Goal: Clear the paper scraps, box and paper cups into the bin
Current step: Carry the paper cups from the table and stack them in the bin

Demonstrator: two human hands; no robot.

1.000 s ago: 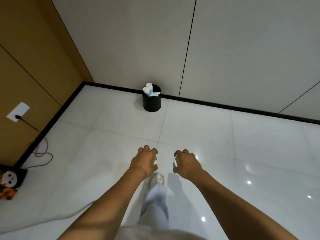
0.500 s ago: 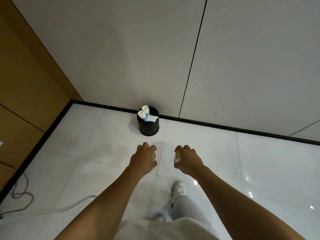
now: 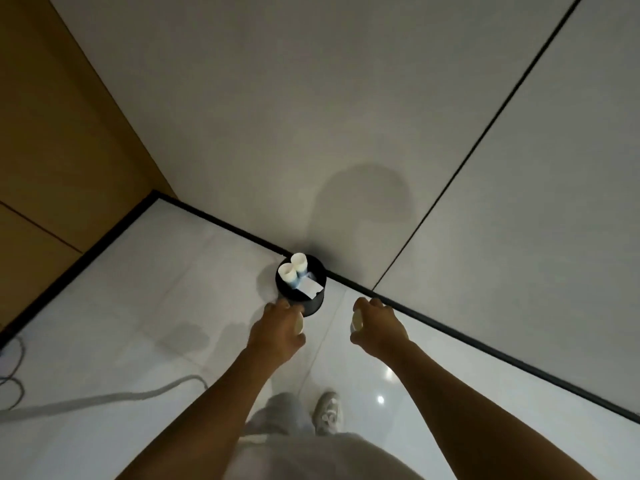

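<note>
Bin (image 3: 313,303) nearer; cup (image 3: 298,323) in left hand (image 3: 277,332)

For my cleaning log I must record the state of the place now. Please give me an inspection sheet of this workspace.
Surface: glossy white tiled floor, with lamp reflections.
Job's things: black bin by the wall, holding two white paper cups and a paper scrap; box not seen.
Clutter: nothing seen.
Hands: left hand grips a pale object, probably a paper cup, just before the bin; right hand grips a similar one, right of the bin.
Cables: grey cable across the floor; dark loops at the left edge.
Surroundings: grey wall panels, brown panel on the left, black skirting.
</note>
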